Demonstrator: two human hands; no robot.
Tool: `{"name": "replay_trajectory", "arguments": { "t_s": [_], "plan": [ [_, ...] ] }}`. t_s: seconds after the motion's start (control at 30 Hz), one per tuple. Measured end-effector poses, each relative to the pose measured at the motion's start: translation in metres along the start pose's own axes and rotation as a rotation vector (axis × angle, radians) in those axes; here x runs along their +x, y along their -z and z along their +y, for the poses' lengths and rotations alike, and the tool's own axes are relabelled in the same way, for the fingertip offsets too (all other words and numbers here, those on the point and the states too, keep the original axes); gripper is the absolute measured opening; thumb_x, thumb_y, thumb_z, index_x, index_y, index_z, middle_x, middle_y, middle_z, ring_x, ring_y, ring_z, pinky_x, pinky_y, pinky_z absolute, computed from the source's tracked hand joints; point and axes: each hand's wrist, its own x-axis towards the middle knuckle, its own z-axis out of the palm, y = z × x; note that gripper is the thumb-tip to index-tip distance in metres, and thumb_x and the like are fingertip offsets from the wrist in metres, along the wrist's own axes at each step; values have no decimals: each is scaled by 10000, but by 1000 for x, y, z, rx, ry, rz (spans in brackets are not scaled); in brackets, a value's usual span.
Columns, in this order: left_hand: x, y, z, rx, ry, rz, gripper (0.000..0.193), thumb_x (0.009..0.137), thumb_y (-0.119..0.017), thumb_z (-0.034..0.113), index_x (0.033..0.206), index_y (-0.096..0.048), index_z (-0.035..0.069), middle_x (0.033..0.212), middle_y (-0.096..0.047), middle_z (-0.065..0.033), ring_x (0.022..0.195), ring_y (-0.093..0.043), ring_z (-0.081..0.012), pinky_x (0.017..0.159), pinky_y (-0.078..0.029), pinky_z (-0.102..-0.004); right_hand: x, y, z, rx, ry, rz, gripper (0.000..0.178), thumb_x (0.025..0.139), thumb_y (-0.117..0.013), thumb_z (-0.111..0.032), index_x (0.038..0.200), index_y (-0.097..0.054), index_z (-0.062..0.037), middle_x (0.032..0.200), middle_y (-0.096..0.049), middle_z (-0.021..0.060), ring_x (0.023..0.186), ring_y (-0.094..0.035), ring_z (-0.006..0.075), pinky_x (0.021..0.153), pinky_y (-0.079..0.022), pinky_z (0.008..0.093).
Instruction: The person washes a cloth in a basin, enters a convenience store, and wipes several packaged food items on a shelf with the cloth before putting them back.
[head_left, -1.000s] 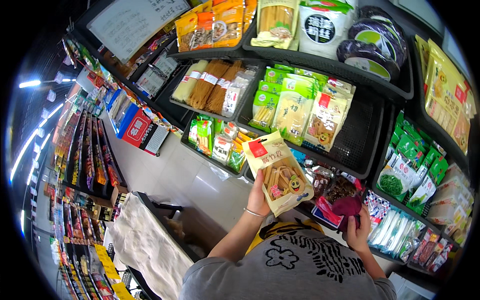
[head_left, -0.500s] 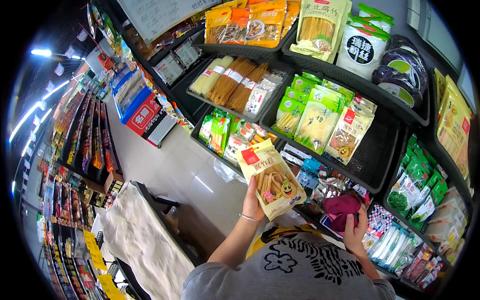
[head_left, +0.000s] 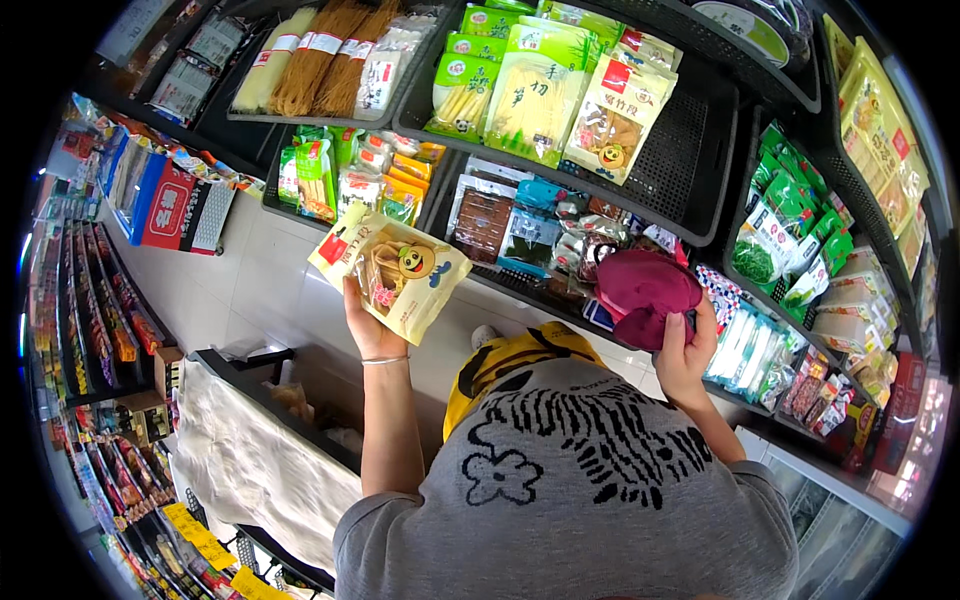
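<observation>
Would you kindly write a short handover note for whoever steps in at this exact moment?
Left hand: holds a pale yellow snack packet up in front of the shelves.
Right hand: holds a maroon cloth pouch near the lower black basket.
Done: packet is off the shelf and in hand.
Left: packet is not yet in the cart at lower left.

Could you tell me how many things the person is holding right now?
2: a pale yellow snack bag in the left hand, raised before the shelves, and a dark red pouch in the right hand, near the lower shelf.
</observation>
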Motion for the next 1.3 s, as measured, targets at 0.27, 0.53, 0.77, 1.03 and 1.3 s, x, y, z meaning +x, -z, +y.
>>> {"name": "replay_trajectory", "arguments": {
  "t_s": [0.27,0.53,0.77,1.03,1.3],
  "plan": [
    [11,-1,-14,-38,84,-48,489,922,-384,387,1278,-385,53,1267,-462,-133,1141,-463,-299,973,-370,-449,-7,2,5,-49,10,-30,291,887,-455,-64,1154,-460,51,1113,-517,134,1019,-487,191,919,-345,304],
    [14,-3,-19,-14,105,-61,487,925,-384,382,1286,-370,55,1261,-464,-132,1139,-465,-293,973,-376,-447,-8,0,3,-55,-14,13,243,869,-464,-38,1094,-490,50,1066,-525,135,977,-495,195,895,-353,298],
    [10,-5,-20,-17,125,-56,493,927,-368,393,1293,-361,63,1261,-462,-136,1137,-467,-300,965,-382,-456,-5,-1,-1,-51,-12,-16,218,861,-462,-26,1063,-500,47,1026,-531,131,950,-497,200,880,-358,300],
    [5,-8,-20,-4,124,-5,496,932,-351,397,1303,-351,68,1268,-457,-135,1145,-460,-301,973,-374,-457,-5,0,-4,-47,-23,-57,220,861,-465,-32,1064,-494,48,1033,-525,135,953,-497,211,886,-357,307],
    [3,-1,-22,-20,140,-11,492,931,-360,391,1302,-354,68,1269,-457,-130,1144,-461,-297,961,-383,-453,-9,0,2,-12,17,-70,275,887,-454,-57,1137,-472,56,1109,-531,128,1008,-491,183,914,-345,301]
  ]
}}
